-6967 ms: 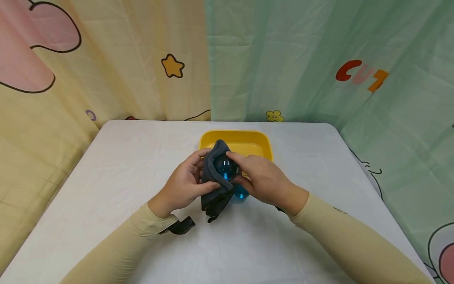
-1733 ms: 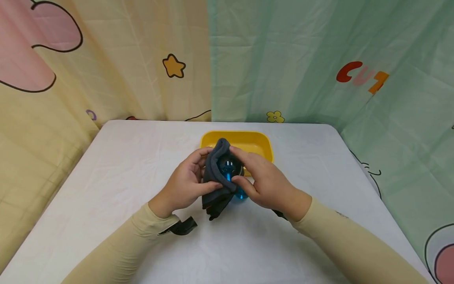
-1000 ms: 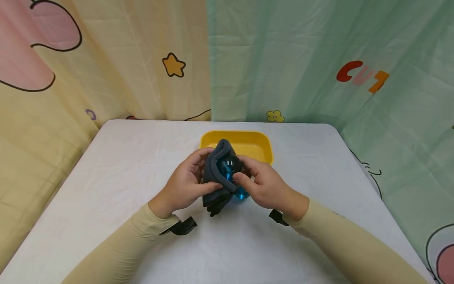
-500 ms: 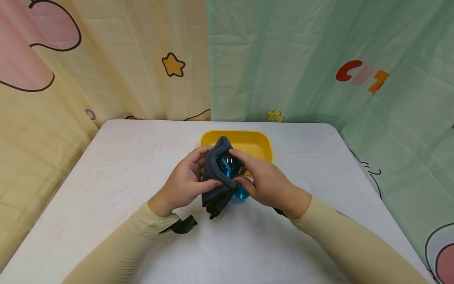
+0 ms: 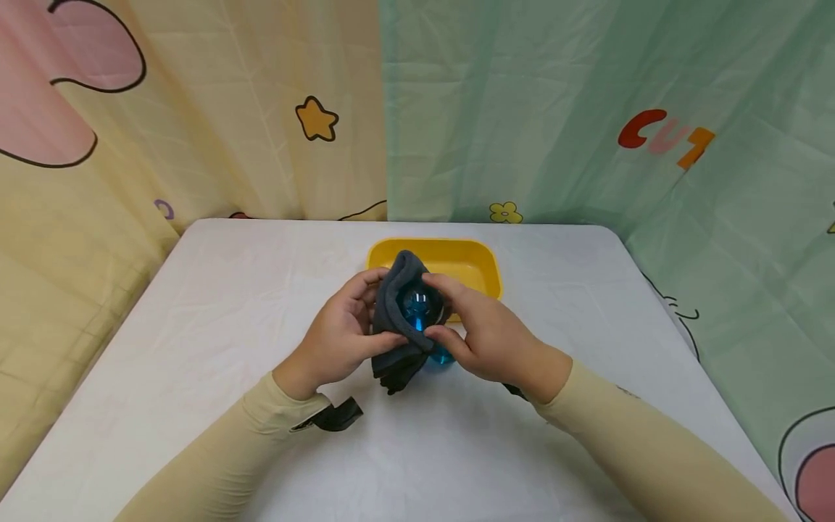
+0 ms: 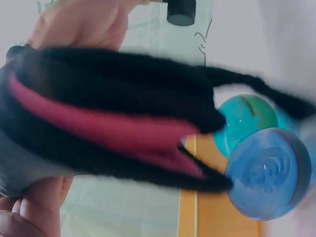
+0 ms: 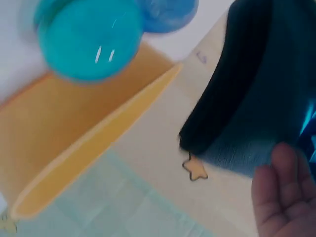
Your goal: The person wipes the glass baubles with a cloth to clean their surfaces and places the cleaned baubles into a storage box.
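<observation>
In the head view my left hand (image 5: 339, 337) grips a folded dark grey cloth (image 5: 390, 319), thumb at its front and fingers behind. A clear blue ball (image 5: 417, 304) sits in the cloth's fold. My right hand (image 5: 485, 333) holds this ball from the right, with fingertips at the top and thumb at the lower side. Black and pink layers of the cloth (image 6: 113, 128) show in the left wrist view. Beyond it are a teal ball (image 6: 242, 118) and another blue ball (image 6: 266, 175). Part of the held ball is hidden by cloth and fingers.
A yellow tray (image 5: 476, 257) stands behind the hands on the white-covered table (image 5: 274, 261). A light blue ball (image 5: 442, 355) shows just below the right thumb. Printed curtains (image 5: 509, 109) hang behind the table and along both sides.
The right hand has shifted its fingers about the ball, from its right side a second ago to its top now, and the ball's glints have moved. The left hand keeps its grip on the cloth.
</observation>
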Available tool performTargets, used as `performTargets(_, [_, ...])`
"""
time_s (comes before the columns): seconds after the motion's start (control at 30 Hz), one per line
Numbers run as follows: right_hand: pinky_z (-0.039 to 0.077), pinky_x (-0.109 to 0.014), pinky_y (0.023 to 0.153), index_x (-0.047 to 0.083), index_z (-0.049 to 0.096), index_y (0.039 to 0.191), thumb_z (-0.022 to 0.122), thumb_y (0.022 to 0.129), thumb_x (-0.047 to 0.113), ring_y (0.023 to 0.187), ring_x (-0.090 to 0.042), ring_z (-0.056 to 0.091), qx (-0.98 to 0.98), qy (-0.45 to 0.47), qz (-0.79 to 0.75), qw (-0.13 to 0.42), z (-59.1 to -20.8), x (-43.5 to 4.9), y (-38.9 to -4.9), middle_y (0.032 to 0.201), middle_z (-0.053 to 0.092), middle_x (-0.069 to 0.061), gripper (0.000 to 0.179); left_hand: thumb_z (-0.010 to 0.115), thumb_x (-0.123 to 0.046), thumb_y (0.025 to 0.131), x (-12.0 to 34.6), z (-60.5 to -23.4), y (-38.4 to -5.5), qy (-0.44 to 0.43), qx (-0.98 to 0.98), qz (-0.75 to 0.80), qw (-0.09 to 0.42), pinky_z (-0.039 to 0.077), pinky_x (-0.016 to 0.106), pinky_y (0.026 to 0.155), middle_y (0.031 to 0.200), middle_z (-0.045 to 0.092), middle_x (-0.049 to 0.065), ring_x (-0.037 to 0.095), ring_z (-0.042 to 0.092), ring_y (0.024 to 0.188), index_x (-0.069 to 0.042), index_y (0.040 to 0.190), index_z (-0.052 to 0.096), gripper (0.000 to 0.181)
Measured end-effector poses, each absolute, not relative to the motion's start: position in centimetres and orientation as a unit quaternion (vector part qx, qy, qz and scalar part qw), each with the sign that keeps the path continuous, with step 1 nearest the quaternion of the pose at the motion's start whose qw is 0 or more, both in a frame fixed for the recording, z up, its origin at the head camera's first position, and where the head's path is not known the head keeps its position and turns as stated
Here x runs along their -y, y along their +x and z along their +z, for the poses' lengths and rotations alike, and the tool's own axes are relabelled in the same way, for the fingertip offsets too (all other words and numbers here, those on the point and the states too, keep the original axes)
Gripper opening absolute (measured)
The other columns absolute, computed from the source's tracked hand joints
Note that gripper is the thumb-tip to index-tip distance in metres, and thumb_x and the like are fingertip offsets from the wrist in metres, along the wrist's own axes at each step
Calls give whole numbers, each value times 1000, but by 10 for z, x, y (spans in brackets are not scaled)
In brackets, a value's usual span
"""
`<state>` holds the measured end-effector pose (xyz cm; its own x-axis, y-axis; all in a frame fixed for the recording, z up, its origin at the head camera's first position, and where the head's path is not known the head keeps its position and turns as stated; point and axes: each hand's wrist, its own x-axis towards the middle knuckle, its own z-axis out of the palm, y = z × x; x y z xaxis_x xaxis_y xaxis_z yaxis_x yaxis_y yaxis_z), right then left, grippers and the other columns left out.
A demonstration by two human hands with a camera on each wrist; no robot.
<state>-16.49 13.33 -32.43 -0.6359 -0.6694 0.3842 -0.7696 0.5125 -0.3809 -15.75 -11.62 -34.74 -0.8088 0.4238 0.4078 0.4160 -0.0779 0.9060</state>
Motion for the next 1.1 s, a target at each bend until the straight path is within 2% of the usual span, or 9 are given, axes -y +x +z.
performTargets(0.13, [62, -41, 99, 2, 45, 151, 78, 96, 14, 109, -25, 71, 869, 439, 200, 105, -319, -136, -168, 133, 70, -13, 66, 78, 8, 90, 118, -346, -158, 310, -677, 667, 9, 58, 28, 102, 144, 58, 31, 11, 67, 120, 6, 151, 38, 73])
performTargets(0.27, [64, -39, 93, 3, 45, 151, 78, 96, 13, 101, -23, 73, 875, 425, 214, 95, -319, -136, -168, 124, 73, -12, 65, 78, 6, 90, 118, -345, -158, 305, -685, 662, 17, 59, 28, 102, 142, 60, 29, 13, 68, 119, 4, 152, 39, 73])
performTargets(0.43, [64, -30, 76, 2, 38, 155, 68, 103, 10, 89, -20, 72, 836, 372, 403, -15, -326, -134, -166, 108, 76, -12, 61, 78, 8, 90, 116, -345, -157, 294, -694, 656, 22, 60, 30, 101, 142, 62, 26, 16, 69, 118, 1, 153, 39, 75])
performTargets(0.5, [65, -29, 78, 2, 39, 154, 61, 107, 11, 91, -20, 74, 806, 341, 479, -65, -329, -133, -165, 108, 77, -13, 53, 78, 8, 89, 116, -346, -156, 290, -699, 654, 22, 60, 30, 100, 142, 63, 25, 18, 69, 118, 0, 153, 39, 75])
performTargets(0.57, [65, -32, 89, 3, 42, 154, 56, 110, 14, 98, -20, 75, 798, 327, 500, -77, -331, -131, -165, 115, 76, -13, 48, 79, 8, 89, 116, -346, -156, 287, -703, 651, 17, 60, 29, 100, 141, 63, 24, 18, 69, 116, -1, 153, 40, 75])
performTargets(0.67, [63, -36, 95, 2, 40, 156, 56, 110, 20, 107, -20, 73, 822, 345, 451, -31, -333, -129, -165, 127, 73, -13, 52, 79, 9, 88, 116, -348, -157, 288, -701, 653, 8, 59, 29, 101, 141, 63, 24, 17, 69, 116, 0, 152, 41, 75])
performTargets(0.8, [63, -40, 94, 2, 30, 157, 66, 105, 20, 106, -22, 72, 855, 392, 334, 62, -329, -130, -164, 132, 70, -15, 67, 78, 11, 88, 116, -349, -158, 298, -686, 664, 3, 59, 28, 101, 142, 61, 28, 13, 68, 117, 4, 151, 40, 74])
performTargets(0.9, [63, -42, 96, 1, 33, 154, 75, 99, 18, 110, -26, 72, 861, 426, 254, 113, -325, -134, -165, 135, 68, -16, 71, 78, 11, 88, 116, -348, -158, 304, -675, 673, 4, 59, 27, 101, 141, 59, 31, 12, 68, 117, 6, 151, 39, 75])
performTargets(1.1, [64, -40, 86, 5, 48, 149, 86, 89, 22, 95, -25, 71, 849, 452, 173, 211, -323, -139, -169, 113, 76, -11, 73, 78, 9, 89, 116, -346, -158, 303, -681, 667, 10, 58, 28, 102, 142, 60, 30, 11, 68, 119, 5, 152, 37, 75])
